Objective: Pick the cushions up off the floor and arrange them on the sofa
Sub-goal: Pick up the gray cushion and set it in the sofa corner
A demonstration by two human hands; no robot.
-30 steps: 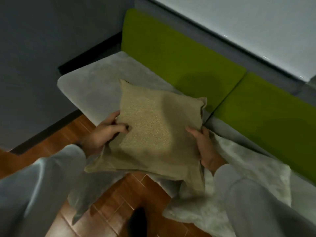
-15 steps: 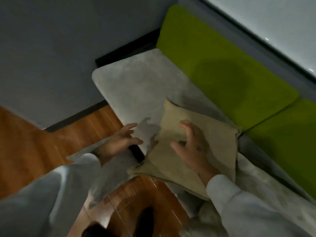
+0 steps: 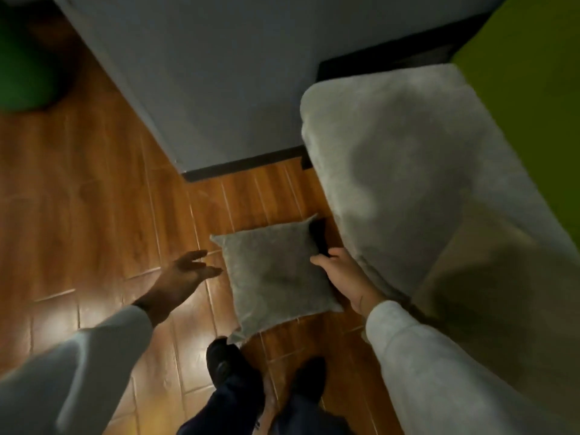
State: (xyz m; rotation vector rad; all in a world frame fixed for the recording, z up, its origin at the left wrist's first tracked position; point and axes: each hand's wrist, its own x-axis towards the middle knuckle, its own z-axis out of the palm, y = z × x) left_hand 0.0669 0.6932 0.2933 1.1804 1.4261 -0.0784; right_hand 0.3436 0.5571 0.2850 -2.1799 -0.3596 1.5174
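One grey cushion (image 3: 276, 277), one tan cushion (image 3: 470, 271), one sofa (image 3: 392, 136), two hands, two shoes.

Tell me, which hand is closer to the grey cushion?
Right. The right hand touches the cushion's right edge; the left hand is open just off its left edge, not touching.

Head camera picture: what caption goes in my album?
Both hands reach for a grey cushion on the wooden floor beside the sofa.
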